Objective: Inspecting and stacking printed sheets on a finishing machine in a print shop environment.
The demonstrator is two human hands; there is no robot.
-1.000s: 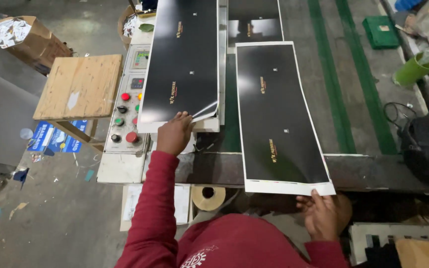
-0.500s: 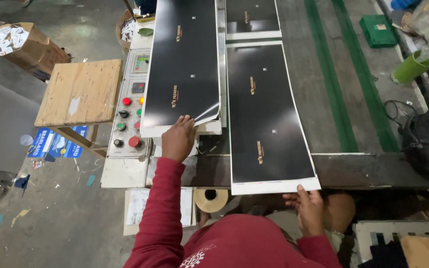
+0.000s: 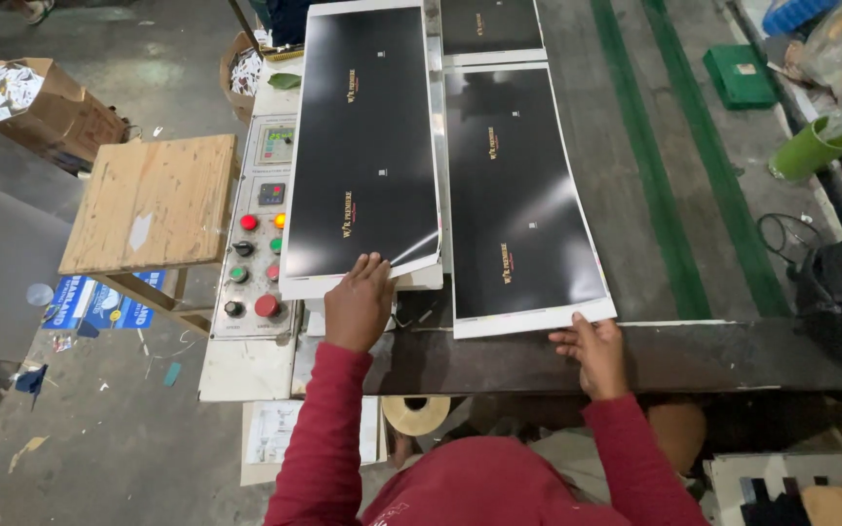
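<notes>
Right hand [image 3: 594, 352] is resting flat, fingers spread, on the near white edge of the black sheet [image 3: 520, 195] lying on the dark worktop [image 3: 655, 351], while the left hand [image 3: 358, 304] is pressing down on the near end of the stack [image 3: 361, 146] beside the button panel [image 3: 255, 263], where a corner is curling up. These sheets look thin, light, glossy and floppy, so I'd say they're slippery and crease easily. Best gripped along the white border with both hands, not one corner.

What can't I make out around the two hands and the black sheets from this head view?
- Stack of black sheets: sheet count unreadable, edges too thin.
- Left hand: palm and fingertips face down, grip unclear.
- Far sheet: cut off by top edge.
- Right hand: thumb hidden at the sheet edge.
</notes>
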